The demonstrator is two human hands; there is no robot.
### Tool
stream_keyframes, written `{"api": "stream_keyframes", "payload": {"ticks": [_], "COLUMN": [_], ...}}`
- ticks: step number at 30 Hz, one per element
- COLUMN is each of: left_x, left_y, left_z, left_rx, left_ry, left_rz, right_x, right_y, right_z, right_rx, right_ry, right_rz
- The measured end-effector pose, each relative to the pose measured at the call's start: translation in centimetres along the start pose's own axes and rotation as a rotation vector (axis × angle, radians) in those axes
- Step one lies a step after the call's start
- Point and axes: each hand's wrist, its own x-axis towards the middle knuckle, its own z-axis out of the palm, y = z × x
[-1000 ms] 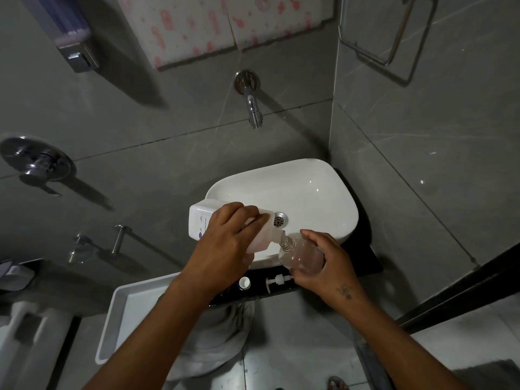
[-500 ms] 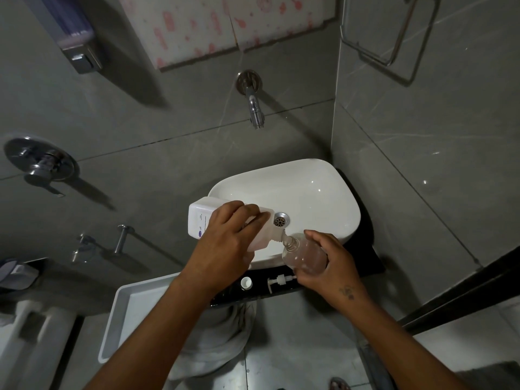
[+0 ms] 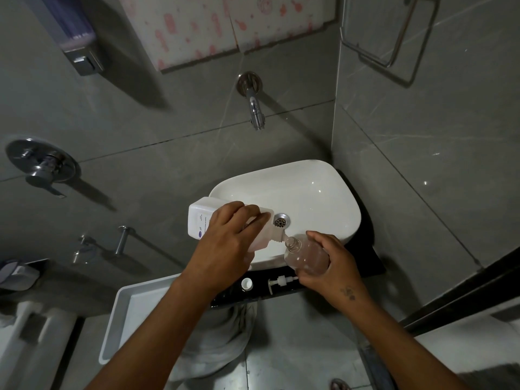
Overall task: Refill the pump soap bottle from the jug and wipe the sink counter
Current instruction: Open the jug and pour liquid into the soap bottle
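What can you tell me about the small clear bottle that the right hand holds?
The small clear plastic bottle is round, with a narrow open neck and no pump. It looks partly filled with pale pinkish liquid. The right hand holds it tilted over the white basin's front rim, neck toward the white jug's spout, which meets it.
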Motion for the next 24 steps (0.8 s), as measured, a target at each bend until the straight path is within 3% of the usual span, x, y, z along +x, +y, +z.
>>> {"api": "stream_keyframes", "payload": {"ticks": [24], "left_x": [-0.4], "left_y": [-0.12], "left_z": [-0.15], "left_rx": [0.028], "left_ry": [-0.003], "left_rz": [-0.015], "right_x": [-0.2], "right_y": [0.1], "right_z": [0.1], "right_rx": [0.007], "right_ry": [-0.012], "right_rz": [0.026]}}
